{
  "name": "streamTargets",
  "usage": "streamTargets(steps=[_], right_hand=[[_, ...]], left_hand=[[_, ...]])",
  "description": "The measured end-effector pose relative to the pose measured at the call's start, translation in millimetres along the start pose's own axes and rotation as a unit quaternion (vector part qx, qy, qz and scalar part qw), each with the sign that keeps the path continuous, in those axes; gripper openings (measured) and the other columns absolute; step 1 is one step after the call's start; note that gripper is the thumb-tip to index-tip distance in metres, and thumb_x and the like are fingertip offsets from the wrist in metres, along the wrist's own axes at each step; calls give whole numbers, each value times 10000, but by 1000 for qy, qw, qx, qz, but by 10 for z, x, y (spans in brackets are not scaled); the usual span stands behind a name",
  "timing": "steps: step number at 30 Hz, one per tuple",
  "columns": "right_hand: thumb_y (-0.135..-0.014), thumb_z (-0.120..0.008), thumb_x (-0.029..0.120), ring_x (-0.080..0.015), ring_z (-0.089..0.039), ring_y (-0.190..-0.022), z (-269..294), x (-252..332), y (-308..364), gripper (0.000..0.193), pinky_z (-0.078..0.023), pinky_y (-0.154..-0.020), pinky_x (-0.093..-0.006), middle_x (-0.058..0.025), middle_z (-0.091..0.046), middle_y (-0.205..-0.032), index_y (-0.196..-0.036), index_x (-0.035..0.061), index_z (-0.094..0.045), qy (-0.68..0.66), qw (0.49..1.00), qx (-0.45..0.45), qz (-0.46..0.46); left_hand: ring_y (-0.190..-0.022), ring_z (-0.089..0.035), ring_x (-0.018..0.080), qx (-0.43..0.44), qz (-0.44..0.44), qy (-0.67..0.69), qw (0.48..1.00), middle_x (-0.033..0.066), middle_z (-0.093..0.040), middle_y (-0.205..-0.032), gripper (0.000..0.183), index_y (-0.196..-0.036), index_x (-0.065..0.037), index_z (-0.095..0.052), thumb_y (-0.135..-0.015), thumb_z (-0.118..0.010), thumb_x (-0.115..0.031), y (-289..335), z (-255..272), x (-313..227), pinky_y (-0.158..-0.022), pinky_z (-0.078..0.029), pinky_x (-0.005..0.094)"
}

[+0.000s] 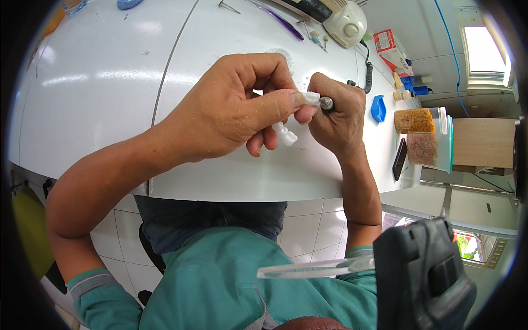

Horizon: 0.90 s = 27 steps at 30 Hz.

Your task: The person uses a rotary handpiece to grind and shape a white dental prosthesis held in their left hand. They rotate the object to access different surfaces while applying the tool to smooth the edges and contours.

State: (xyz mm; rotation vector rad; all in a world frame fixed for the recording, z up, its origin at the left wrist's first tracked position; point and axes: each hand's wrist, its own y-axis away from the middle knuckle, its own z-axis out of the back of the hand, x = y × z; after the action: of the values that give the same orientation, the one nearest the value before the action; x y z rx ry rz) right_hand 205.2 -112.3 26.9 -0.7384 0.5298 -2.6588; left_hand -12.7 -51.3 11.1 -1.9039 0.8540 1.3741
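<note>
In front of my chest, above the white table, my left hand is closed, with thumb and fingers pinching a white dental arch piece. One end of the piece shows past the thumb tip; its tooth-like bumps hang below the fingers, and the middle is hidden by them. My right hand wraps around a rotary handpiece, of which only the round metal end shows. That end is right beside the upper end of the dental piece; I cannot tell whether they touch. Both hands nearly meet.
A white-and-black motor unit with a coiled black cord stands at the back. Near it lie a purple pen-like tool and small burs. To the right are a blue tray, a phone and plastic containers.
</note>
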Motion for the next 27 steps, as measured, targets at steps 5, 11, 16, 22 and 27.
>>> streamTargets(steps=[5,11,16,22,27], right_hand=[[-804,-867,439,-129,-458,-484,10,-39,20,512,-350,-456,-304,-21,-467,-522,-667,84,-524,8,1000,16,-7],[-802,-872,429,-118,-459,-476,4,-43,16,504,-340,-447,-295,-11,-465,-508,-657,89,-529,10,1000,14,3],[-802,-876,406,-117,-465,-478,7,-26,14,487,-344,-448,-294,-12,-474,-510,-656,88,-538,7,1000,13,3],[-806,-878,344,-141,-471,-472,25,-14,2,452,-362,-456,-300,-25,-476,-509,-656,86,-539,7,1000,7,-12],[-818,-863,336,-144,-470,-472,37,-32,16,440,-366,-457,-303,-28,-472,-508,-664,86,-535,11,1000,7,-11]], left_hand=[[-547,-658,43,0,-3,4,1000,18,-639,-774,230,-966,-41,-605,-1046,-619,-257,-6,5,16,-402,-498,146],[-543,-650,40,1,-1,9,1000,23,-647,-785,229,-966,-43,-605,-1044,-620,-258,-3,7,17,-399,-492,144],[-535,-638,36,2,6,6,1000,25,-653,-792,229,-967,-44,-606,-1043,-622,-259,-2,2,-5,-401,-489,144],[-546,-629,36,5,-9,6,1000,35,-683,-825,209,-969,-42,-605,-1042,-622,-238,-2,7,6,-422,-498,155],[-565,-637,39,11,-16,3,1000,37,-695,-845,198,-973,-44,-604,-1044,-617,-227,-18,15,23,-429,-501,154]])
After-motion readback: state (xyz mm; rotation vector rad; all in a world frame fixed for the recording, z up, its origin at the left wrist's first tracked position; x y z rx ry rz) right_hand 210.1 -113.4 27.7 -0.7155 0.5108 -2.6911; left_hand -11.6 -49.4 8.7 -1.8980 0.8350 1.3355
